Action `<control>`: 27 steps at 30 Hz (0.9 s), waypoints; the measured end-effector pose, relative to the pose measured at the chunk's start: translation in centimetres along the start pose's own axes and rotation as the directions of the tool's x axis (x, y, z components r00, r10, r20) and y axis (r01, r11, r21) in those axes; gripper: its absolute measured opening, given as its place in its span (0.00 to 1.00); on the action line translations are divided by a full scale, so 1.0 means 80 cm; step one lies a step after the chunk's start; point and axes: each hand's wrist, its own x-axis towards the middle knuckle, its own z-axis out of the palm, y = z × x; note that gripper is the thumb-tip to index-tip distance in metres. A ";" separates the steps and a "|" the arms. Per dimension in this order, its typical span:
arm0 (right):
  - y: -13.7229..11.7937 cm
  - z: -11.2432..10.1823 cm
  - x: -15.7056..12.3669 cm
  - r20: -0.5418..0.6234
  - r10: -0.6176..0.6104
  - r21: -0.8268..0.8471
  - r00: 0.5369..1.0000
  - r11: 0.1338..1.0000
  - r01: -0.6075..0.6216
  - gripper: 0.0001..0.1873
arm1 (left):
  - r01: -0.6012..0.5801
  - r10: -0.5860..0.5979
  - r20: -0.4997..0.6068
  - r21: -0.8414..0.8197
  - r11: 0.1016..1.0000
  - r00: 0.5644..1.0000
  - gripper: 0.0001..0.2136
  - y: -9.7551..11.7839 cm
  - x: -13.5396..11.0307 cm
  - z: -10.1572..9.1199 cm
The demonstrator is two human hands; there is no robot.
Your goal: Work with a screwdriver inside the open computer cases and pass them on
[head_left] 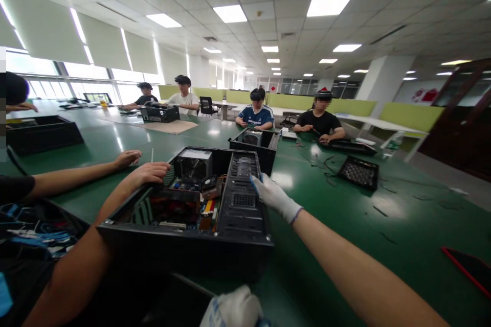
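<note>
A black computer case [184,237] lies open in front of me, showing a power supply [195,165], boards and cables inside. My right hand [276,197], in a white glove, grips the right side of the case by its front panel. Low in the view, my gloved left hand [233,308] looks curled and slightly blurred; what it holds, if anything, is hidden. The thin edge of a dark panel [192,284] runs toward it. A co-worker's bare hand [148,173] rests at the case's left rim, and another bare hand [128,158] lies beyond it.
Behind my case stands another open case [268,149]. A black perforated part [359,172] and loose cable pieces lie on the green table [326,235]. A red-edged object [466,265] is at right. Tangled cables [40,235] lie at left. Several people sit around the table.
</note>
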 end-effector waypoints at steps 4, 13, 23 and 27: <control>-0.018 0.017 0.071 0.121 -0.046 -0.063 0.992 0.997 0.053 0.32 | 0.037 -0.031 -0.065 0.083 0.996 0.997 0.08 -0.023 -0.023 0.051; 0.060 -0.006 0.184 0.004 0.084 -0.441 0.996 0.895 -0.073 0.39 | 0.249 -0.225 -0.150 0.171 0.953 0.963 0.07 -0.075 -0.006 0.099; 0.110 -0.012 0.286 0.001 0.114 -0.584 0.993 0.807 -0.092 0.41 | 0.281 -0.263 -0.112 0.213 0.936 0.958 0.05 -0.079 -0.003 0.102; 0.107 -0.008 0.292 -0.028 0.101 -0.601 0.994 0.793 -0.097 0.37 | 0.304 -0.291 -0.092 0.210 0.929 0.952 0.05 -0.079 -0.002 0.103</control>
